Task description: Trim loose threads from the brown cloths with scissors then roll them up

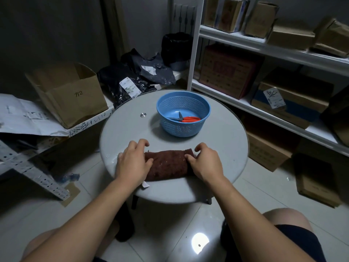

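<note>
On the round grey table (222,133), the brown cloth (168,163) lies part-rolled under both hands' curled fingers, left hand (132,161) and right hand (205,163) pressing its ends. Beyond the fingertips the scissors (186,119) rest in the blue basket (182,127), so trimming looks done and rolling remains

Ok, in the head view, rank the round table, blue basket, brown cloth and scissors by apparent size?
1. round table
2. blue basket and brown cloth: look alike; the cloth is nearer and partly covered by the hands, so no ranking
3. scissors, inside the basket
</note>
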Tool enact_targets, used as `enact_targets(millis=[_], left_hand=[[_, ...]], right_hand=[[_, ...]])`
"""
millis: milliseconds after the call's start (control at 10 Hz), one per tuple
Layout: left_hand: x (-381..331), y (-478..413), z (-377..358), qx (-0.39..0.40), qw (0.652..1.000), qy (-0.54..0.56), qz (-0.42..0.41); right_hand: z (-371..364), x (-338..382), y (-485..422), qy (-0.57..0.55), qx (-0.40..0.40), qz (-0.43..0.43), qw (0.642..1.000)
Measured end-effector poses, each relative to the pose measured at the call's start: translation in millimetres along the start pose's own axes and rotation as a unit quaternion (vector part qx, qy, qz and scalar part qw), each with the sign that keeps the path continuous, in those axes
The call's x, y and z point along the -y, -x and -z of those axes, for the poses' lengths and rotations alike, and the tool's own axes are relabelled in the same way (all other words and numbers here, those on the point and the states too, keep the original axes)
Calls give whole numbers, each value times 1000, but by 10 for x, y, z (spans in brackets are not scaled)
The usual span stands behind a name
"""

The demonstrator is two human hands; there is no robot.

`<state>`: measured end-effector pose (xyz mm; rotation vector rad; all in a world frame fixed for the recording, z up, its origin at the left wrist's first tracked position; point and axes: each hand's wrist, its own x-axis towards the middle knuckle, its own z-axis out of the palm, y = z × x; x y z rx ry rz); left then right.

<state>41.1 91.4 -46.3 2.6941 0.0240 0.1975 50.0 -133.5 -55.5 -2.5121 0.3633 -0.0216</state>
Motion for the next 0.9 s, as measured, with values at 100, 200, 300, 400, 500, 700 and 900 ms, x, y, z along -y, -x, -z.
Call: enact_targets(millis=[100, 200, 300, 400, 500, 700, 900], left_hand=[[69, 46, 9, 30, 999, -9, 6], [57, 79, 39, 2, 1000, -28, -9], [-86, 150, 92, 5, 988, -33, -151], [-120, 251, 67, 110, 970, -87, -200], [30, 294, 123, 49, 975, -110, -186], [177, 346, 133, 125, 964, -155, -177], [-44, 283, 173, 108, 977, -142, -120]], right_hand=[[28, 54, 21, 65, 18, -29, 997], [91, 182, 34, 83, 51, -52, 994], [136, 283, -23, 31, 92, -90, 991], [103, 343, -39, -116, 119, -92, 982], [-22, 493, -30, -228, 123, -43, 965], [-158, 588, -110, -95, 25, -44, 994], [30, 445, -59, -108, 23, 1, 994]])
